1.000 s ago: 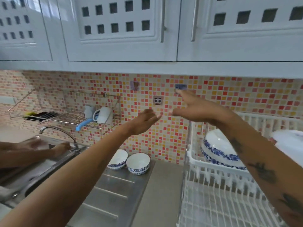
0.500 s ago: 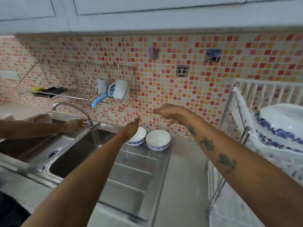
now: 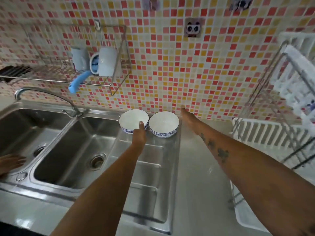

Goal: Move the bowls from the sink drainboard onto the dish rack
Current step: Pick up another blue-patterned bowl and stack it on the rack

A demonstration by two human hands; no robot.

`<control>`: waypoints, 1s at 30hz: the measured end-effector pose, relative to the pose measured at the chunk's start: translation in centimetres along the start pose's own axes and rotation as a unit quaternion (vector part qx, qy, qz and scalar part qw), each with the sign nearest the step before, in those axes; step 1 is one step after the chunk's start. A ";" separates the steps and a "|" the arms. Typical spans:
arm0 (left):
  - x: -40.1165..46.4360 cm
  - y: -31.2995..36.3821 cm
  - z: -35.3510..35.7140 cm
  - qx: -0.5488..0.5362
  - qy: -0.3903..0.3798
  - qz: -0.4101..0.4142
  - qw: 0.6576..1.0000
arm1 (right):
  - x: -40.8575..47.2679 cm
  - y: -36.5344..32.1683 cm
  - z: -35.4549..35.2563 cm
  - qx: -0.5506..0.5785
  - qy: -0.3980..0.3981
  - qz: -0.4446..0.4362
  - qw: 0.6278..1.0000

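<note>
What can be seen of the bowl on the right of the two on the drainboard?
The right-hand white ceramic-looking bowl is round, with a thin dark rim line and a blue pattern band around its lower outside. It stands upright and looks empty, at the back of the ribbed stainless steel drainboard near the tiled wall. It sits beside the matching left-hand bowl, close or just touching. The right hand is just right of it; contact is unclear.

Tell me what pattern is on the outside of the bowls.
A blue-and-white band around each bowl, insides plain white; head view.
</note>
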State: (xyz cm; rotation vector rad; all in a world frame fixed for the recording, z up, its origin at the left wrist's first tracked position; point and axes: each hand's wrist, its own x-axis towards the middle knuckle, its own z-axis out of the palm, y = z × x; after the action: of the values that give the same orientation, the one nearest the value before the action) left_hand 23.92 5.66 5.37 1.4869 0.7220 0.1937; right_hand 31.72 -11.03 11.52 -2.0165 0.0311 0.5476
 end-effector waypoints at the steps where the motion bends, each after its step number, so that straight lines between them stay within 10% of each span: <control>1: 0.5 -0.7 0.3 -0.014 0.010 0.029 0.999 | 0.9 0.5 -0.1 0.019 0.007 0.002 1.000; 15: 6.2 -4.9 4.6 -0.154 -0.025 0.061 0.986 | 11.0 7.2 2.6 0.283 0.032 0.022 0.958; 30: 10.1 -6.6 8.9 -0.299 0.047 -0.086 0.949 | 15.3 9.2 6.7 0.249 0.131 -0.073 0.957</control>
State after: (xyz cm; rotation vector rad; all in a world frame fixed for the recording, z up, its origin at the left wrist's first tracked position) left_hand 34.63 2.92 -4.83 0.8371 0.7788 0.3202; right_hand 40.74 -6.77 -4.77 -1.5664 0.1649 0.1502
